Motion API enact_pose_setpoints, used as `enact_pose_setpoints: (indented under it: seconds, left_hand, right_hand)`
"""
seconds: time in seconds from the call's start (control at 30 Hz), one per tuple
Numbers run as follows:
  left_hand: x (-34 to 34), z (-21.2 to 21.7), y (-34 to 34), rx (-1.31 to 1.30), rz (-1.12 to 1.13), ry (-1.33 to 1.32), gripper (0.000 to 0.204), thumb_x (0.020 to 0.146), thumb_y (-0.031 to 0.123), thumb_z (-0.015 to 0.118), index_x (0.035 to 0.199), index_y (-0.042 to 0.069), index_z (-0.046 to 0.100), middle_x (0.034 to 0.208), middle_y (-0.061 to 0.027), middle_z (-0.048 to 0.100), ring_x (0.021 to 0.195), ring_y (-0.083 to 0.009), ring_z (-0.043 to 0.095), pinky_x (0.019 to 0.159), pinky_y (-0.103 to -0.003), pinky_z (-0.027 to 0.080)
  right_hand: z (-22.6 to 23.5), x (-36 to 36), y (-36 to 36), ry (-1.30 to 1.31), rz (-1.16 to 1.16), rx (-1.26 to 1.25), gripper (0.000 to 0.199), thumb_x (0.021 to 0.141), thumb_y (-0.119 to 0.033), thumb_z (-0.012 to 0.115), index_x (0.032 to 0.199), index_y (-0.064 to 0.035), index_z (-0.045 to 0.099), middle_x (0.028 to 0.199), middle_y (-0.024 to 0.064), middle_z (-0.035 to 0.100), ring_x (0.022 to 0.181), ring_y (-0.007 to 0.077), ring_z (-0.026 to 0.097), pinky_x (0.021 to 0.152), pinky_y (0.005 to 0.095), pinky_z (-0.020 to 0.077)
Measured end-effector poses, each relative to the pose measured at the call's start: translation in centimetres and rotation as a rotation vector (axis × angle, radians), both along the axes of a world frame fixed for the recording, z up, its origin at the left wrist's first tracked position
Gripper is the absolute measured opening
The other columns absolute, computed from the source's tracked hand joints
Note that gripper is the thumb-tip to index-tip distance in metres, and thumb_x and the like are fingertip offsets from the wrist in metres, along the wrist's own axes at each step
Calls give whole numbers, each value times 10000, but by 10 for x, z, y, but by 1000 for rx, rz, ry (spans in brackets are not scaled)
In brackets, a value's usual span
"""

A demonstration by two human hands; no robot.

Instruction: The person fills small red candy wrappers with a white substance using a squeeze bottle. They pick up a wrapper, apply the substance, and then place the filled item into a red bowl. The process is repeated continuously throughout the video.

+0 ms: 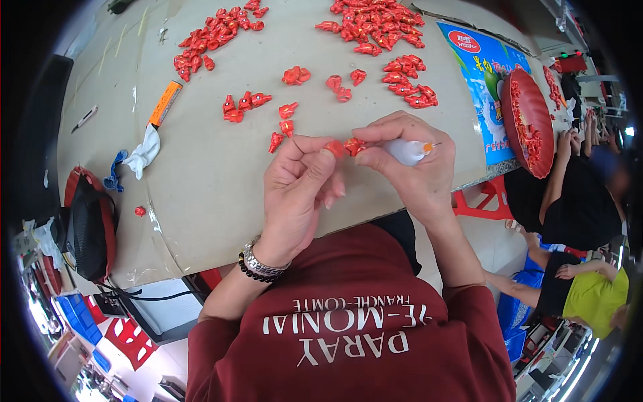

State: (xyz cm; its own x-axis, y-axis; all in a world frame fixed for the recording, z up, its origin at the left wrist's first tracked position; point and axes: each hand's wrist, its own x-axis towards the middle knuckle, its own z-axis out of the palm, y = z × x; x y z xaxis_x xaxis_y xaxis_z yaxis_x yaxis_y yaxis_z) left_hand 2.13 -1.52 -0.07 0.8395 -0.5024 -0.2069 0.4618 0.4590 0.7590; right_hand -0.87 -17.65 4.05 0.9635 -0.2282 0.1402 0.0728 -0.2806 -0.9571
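My left hand [293,184] pinches a small translucent red plastic piece [335,148] between thumb and fingertips. Right beside it, the thumb and forefinger of my right hand [418,167] grip a small red toy part [353,147] with gold marks. The same hand also keeps a white squeeze bottle [404,152] with an orange tip and thin needle tucked in the palm. The two red pieces are close together; whether they touch I cannot tell. Just beyond my left hand lie several loose red toy parts [287,127], and translucent red pieces [296,75] sit farther off.
Two heaps of red toy parts [382,28] [218,39] cover the table's far side. At right are a blue printed sheet [477,87] and a red tray [516,144]. An orange stick-shaped pack [165,104], white crumpled glove-like item [142,153] and black bag [92,228] lie left. People sit at right.
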Motion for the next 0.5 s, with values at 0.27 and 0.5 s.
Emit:
enact_pose_setpoints:
  seconds: [0.27,0.5]
  left_hand:
    - [-1,-3,-2,39,28,-88,103,948,100,548,998,9,548,749,-42,614,592,-54,543,490,-179,398]
    - [-2,-8,8,146,40,-242,66,928,47,558,968,-4,569,787,-85,637,546,-83,558,422,-180,387]
  right_hand:
    - [-10,2,-3,-85,55,-76,226,650,50,758,861,-12,704,772,78,646,683,168,627,605,260,490]
    - [-17,2,-3,-140,188,-123,233,666,-25,793,882,-15,704,786,80,651,708,159,608,609,271,470]
